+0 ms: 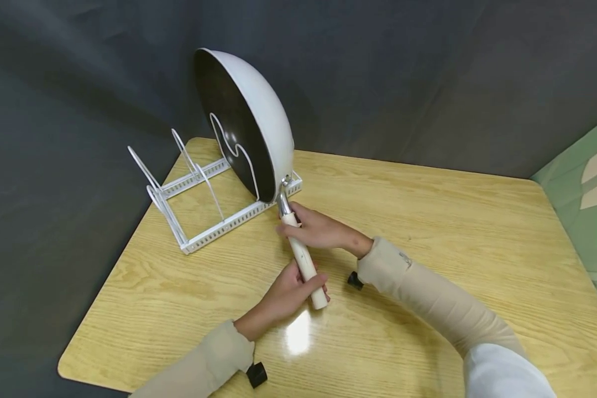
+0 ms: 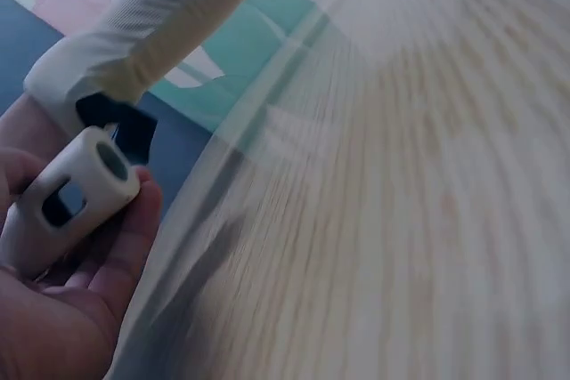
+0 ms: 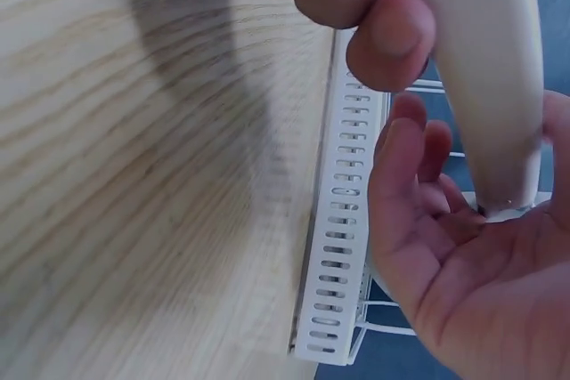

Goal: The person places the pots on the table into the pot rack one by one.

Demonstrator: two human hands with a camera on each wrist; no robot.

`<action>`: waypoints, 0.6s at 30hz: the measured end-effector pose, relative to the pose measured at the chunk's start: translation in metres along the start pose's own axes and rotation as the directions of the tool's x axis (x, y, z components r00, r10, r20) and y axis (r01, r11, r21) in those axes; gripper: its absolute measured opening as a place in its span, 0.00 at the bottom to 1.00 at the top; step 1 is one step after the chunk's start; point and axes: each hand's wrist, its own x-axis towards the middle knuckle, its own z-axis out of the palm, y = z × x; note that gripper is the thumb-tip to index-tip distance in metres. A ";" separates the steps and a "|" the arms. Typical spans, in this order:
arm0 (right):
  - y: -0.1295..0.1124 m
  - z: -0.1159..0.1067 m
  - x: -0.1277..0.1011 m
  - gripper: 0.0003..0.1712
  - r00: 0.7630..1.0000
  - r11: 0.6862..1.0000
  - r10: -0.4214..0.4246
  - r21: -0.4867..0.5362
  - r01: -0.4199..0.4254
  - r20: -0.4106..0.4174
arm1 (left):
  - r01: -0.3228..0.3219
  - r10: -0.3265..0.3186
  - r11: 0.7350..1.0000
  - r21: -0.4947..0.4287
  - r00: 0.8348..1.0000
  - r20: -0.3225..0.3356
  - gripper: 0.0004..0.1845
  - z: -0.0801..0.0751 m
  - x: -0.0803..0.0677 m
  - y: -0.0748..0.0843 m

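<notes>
Head view: a dark grey curtain (image 1: 55,138) hangs behind and to the left of a light wooden table (image 1: 453,232), whose varnish throws back a bright patch of light near the front edge. On the table's left rear corner stands a white wire rack (image 1: 199,193) with slotted rails. A white pan (image 1: 249,121) with a dark inside stands on edge in the rack's right end, leaning against a curved wire divider, its cream handle (image 1: 303,260) slanting down toward the person. The left hand (image 1: 286,296) cups the handle's free end from below, fingers curled around it. The right hand (image 1: 315,229) grasps the handle higher up, close to the metal neck. Both sleeves are beige. At the far right, beyond the table, a pale green patterned surface (image 1: 587,210) shows.
</notes>
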 end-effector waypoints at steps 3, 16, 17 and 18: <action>0.000 -0.001 -0.006 0.22 1.000 1.000 0.006 -0.012 -0.006 0.003 | 0.004 -0.006 0.996 0.087 1.000 0.029 0.17 -0.007 -0.002 0.003; 0.012 -0.008 -0.030 0.27 0.999 0.995 0.046 -0.091 -0.047 -0.016 | 0.027 -0.029 0.992 0.121 1.000 0.009 0.28 -0.028 -0.015 0.009; 0.012 -0.009 -0.033 0.28 0.999 0.995 0.040 -0.095 -0.042 -0.028 | 0.019 -0.018 0.989 0.143 1.000 -0.011 0.28 -0.030 -0.017 0.010; 0.013 -0.009 -0.036 0.29 0.998 0.994 0.038 -0.102 -0.042 -0.040 | 0.011 -0.005 0.983 0.181 0.999 -0.033 0.29 -0.032 -0.019 0.011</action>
